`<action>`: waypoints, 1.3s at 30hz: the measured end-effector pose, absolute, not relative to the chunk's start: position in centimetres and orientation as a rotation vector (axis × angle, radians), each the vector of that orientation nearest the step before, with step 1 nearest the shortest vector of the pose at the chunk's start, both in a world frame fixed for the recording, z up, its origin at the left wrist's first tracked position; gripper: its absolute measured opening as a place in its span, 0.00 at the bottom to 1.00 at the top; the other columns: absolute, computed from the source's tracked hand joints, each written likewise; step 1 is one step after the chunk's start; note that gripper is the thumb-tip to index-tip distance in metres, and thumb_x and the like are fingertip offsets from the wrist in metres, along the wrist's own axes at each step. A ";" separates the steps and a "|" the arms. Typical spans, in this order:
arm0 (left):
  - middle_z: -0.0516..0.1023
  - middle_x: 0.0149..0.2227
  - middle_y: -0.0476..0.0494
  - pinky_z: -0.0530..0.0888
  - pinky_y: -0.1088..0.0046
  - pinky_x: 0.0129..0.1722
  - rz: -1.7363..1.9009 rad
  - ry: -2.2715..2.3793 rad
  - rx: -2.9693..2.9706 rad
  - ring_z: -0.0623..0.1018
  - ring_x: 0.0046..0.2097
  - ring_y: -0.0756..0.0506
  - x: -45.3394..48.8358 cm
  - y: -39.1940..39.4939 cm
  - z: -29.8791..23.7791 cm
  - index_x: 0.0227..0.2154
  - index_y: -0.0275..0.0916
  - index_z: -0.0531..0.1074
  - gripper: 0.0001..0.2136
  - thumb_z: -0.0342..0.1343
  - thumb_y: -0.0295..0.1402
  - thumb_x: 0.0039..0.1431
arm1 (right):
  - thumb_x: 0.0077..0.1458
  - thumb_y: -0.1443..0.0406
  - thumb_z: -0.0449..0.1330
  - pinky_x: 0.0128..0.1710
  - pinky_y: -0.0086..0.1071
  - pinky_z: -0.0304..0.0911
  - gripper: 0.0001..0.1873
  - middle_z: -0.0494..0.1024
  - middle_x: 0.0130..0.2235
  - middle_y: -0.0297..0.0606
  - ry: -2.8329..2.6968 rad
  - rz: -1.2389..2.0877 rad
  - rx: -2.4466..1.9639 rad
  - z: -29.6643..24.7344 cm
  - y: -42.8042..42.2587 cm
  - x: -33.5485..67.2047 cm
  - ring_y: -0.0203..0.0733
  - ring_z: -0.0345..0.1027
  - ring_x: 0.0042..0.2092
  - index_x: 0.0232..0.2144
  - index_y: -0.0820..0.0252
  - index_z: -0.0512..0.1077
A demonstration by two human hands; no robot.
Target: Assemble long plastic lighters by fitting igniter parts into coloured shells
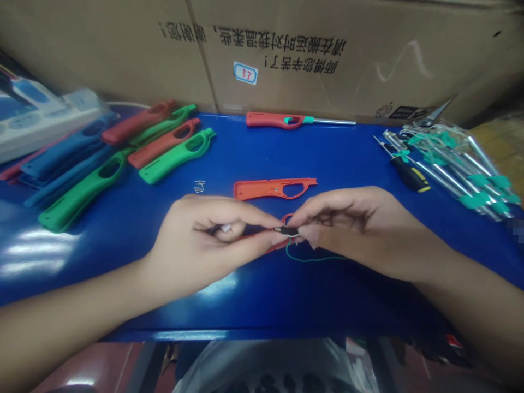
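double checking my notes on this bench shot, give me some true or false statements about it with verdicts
1. The left hand and right hand pinch a small dark part trailing a green wire. True.
2. An orange half shell lies beyond the hands. True.
3. The right hand holds the assembled red lighter. False: it lies by the cardboard box.
4. The metal tubes are piled on the left. False: on the right; coloured shells lie left.
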State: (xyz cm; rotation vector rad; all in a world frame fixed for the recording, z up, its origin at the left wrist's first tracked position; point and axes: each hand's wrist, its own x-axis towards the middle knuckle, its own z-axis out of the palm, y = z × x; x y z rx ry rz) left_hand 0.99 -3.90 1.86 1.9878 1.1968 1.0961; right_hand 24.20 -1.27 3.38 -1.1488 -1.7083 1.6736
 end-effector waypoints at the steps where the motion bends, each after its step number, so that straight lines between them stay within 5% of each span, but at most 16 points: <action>1: 0.61 0.16 0.58 0.61 0.79 0.20 1.087 1.217 1.930 0.63 0.20 0.55 1.0 -3.8 1.9 0.32 0.43 0.85 0.04 0.72 0.31 0.52 | 0.53 0.64 0.72 0.34 0.25 0.72 0.06 0.84 0.33 0.33 -1.697 1.676 -1.146 3.4 -1.2 24.2 0.34 0.77 0.33 0.36 0.54 0.83; 21: 0.58 0.16 0.57 0.58 0.77 0.18 1.138 1.245 1.937 0.60 0.20 0.55 0.8 -3.7 1.2 0.32 0.44 0.84 0.02 0.70 0.32 0.55 | 0.50 0.60 0.74 0.29 0.27 0.72 0.11 0.80 0.26 0.30 -1.673 1.685 -1.280 3.8 -0.9 24.0 0.34 0.75 0.28 0.34 0.57 0.78; 39: 0.72 0.18 0.54 0.64 0.75 0.20 1.090 1.209 1.987 0.72 0.21 0.52 0.9 -4.0 1.1 0.33 0.44 0.85 0.04 0.72 0.33 0.54 | 0.53 0.58 0.72 0.23 0.26 0.64 0.09 0.79 0.27 0.32 -1.805 1.650 -1.272 3.3 -1.2 23.9 0.33 0.70 0.26 0.35 0.55 0.82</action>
